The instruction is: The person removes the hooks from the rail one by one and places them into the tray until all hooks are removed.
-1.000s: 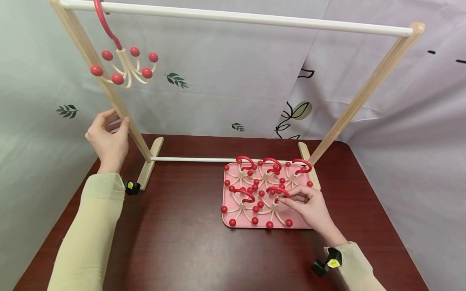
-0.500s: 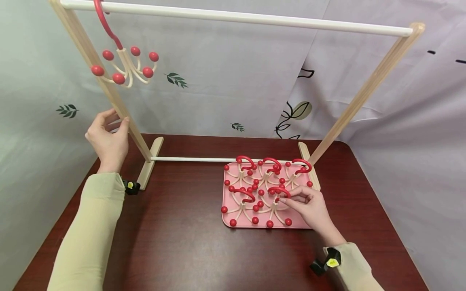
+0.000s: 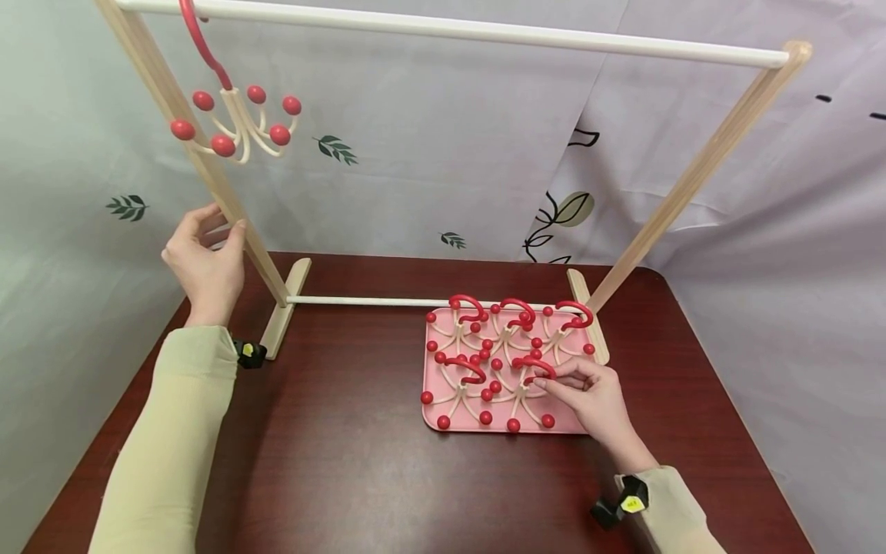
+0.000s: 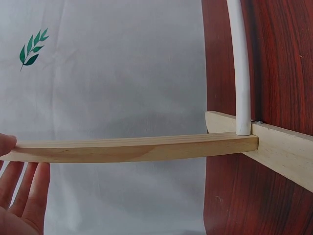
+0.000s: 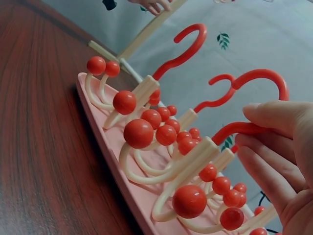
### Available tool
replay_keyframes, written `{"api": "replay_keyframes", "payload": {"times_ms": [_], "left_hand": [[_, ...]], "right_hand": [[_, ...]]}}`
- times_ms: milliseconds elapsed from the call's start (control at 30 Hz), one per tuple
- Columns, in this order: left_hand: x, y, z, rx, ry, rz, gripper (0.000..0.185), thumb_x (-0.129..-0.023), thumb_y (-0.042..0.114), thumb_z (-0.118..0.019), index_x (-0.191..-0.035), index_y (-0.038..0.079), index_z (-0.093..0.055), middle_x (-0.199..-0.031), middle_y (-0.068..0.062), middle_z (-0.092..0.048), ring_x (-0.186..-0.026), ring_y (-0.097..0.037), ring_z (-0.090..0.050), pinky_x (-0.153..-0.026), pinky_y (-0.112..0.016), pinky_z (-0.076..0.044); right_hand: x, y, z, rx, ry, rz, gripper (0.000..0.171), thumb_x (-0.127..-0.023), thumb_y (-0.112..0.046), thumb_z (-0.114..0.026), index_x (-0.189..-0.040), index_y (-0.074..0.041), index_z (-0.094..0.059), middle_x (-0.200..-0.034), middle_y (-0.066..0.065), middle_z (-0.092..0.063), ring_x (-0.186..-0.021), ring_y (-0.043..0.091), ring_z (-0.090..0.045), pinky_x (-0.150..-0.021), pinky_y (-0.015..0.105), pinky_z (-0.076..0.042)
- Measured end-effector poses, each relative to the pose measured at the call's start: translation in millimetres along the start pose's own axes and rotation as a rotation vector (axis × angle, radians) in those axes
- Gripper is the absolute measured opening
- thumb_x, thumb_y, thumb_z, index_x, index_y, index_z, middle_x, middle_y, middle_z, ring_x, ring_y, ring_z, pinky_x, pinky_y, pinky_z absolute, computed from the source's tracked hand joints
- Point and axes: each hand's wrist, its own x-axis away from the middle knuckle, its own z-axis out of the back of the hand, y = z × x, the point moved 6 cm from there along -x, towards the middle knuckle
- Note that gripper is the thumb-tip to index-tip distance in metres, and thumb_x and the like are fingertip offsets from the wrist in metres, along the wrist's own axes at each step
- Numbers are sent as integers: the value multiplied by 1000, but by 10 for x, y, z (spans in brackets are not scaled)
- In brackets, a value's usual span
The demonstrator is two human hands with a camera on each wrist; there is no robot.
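Observation:
My left hand [image 3: 208, 265] grips the left wooden post [image 4: 117, 151] of a rack, its thumb on one side and fingers on the other. With thumb and fingers, my right hand [image 3: 595, 404] pinches the red hook [image 5: 232, 129] of a multi-prong hanger [image 5: 193, 164] at the front right of a pink tray [image 3: 569, 420]. That hanger has cream prongs tipped with red balls; whether it touches the tray cannot be told. Several like it stand on the tray, including a front-left hanger [image 3: 462, 392]. Another hanger [image 3: 238, 127] hangs at the left of the white top bar [image 3: 443, 27].
The rack's right post [image 3: 699, 169] rises behind the tray. A white lower bar [image 3: 374, 302] joins the two wooden feet along the back of the dark red table [image 3: 346, 431]. A pale curtain [image 3: 415, 154] with leaf prints hangs behind.
The red hook in my right hand has shifted very slightly to the right, and its hanger's front balls have risen a little in view. The left hand keeps its place on the post.

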Motion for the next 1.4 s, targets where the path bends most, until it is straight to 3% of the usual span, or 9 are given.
{"api": "replay_keyframes", "payload": {"times_ms": [433,700,933,1233,1400], "left_hand": [[4,11,3,-2,-7,10,32,-94,31,-74,-126,28,-73,-118,5,-73,-96,-6,-70,-89,-24,-55],[3,17,3,2,-6,9,32,-93,31,-75,-125,28,-73,-118,4,-73,-96,-6,-70,-89,-26,-55],[4,11,1,16,-4,-1,31,-93,29,-75,-124,27,-73,-117,3,-73,-94,-5,-69,-87,-23,-55],[3,10,-3,9,-4,4,32,-93,30,-75,-125,28,-73,-118,4,-73,-95,-5,-70,-88,-24,-55],[1,7,-4,18,-8,9,32,-93,29,-75,-125,28,-73,-118,3,-73,-95,-5,-70,-87,-22,-55]], "right_hand": [[12,-17,-43,-18,61,25,19,-76,16,-81,-92,10,-71,-95,29,-71,-84,20,-75,-73,29,-60],[10,20,-53,-20,69,19,19,-77,17,-80,-92,11,-70,-94,12,-75,-85,17,-75,-73,27,-59],[17,25,-48,-30,73,2,20,-77,15,-82,-94,10,-71,-97,28,-71,-84,21,-75,-73,30,-60],[16,-20,-4,-47,15,-22,41,-80,10,-82,-119,13,-68,-108,14,-75,-95,25,-74,-81,32,-58],[-12,-147,67,-81,18,6,45,-80,12,-81,-122,13,-66,-113,19,-73,-100,24,-73,-85,35,-56]]}}
